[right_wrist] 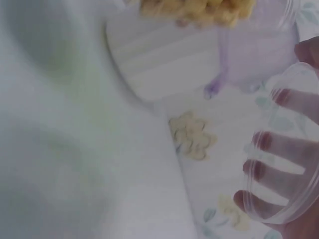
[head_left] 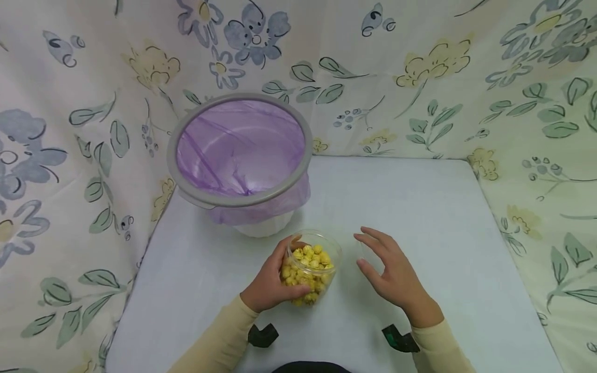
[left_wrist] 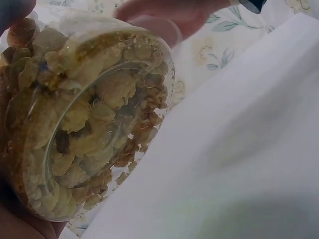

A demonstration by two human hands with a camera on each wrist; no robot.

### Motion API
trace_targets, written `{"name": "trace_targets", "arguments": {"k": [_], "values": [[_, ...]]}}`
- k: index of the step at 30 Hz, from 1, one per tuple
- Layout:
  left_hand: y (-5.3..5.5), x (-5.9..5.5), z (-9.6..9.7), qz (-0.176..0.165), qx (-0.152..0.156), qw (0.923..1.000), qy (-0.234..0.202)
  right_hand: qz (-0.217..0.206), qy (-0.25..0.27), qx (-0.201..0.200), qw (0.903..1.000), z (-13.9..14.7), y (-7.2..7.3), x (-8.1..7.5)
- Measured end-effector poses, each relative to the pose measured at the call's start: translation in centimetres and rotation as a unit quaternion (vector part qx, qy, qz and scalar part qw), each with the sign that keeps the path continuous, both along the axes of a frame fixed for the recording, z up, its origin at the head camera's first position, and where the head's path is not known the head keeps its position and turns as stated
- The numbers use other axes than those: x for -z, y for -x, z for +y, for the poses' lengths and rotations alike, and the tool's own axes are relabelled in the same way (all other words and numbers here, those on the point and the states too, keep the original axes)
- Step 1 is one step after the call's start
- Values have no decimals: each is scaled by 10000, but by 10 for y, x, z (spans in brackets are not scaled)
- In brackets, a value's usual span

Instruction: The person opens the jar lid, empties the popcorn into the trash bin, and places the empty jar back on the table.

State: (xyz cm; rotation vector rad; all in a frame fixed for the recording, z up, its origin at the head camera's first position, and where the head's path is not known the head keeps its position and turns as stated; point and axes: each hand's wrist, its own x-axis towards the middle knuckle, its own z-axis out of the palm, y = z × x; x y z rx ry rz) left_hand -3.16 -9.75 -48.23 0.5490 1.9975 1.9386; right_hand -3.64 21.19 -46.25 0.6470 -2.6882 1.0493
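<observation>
The clear jar [head_left: 312,270] of yellow popcorn [head_left: 315,257] was on the near side of the lined bin [head_left: 242,200], just to its right from the person's seat. Its round mouth faced up and leaned a little toward the cloth behind the bin, so the jar's axis ran from a base near the person up to the rim. The underside showed from the left wrist, so the base was off the worktop [head_left: 434,223] at least on that side. The left hand [head_left: 270,282] grasped the jar on its left flank, the thumb across the near wall and the fingers round the far one. The right hand [head_left: 392,272], farther right of the bin than the jar, held a thin clear lid [right_wrist: 275,164] on edge, thumb at the rim and fingers fanned behind it. Between lid and jar there was a gap, with neither touching the other. From behind the bin the worktop's back edge ran right along the flowered cloth [head_left: 382,140], and a wide stretch of white surface reached from the bin's right side past the right hand to the far side edge.
</observation>
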Motion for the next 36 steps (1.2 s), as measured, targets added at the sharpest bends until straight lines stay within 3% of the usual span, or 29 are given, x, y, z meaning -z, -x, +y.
{"name": "trace_targets", "arguments": {"k": [4, 7, 12, 20, 36], "values": [[-2, -2, -1, -48, -23, 10000, 75, -227, 19, 331, 9992, 9, 1, 16], [-3, -5, -1, 123, -25, 9996, 243, -356, 17, 556, 9978, 15, 1, 26], [-5, -8, 0, 427, 29, 9985, 351, -535, -251, 855, 9946, 21, 1, 41], [-8, -8, 0, 485, 67, 9980, 403, -597, -972, 1126, 9871, 34, 4, 63], [-9, -9, 6, 445, 151, 9985, 296, -1376, -1354, 1124, 9747, 41, 6, 85]]}}
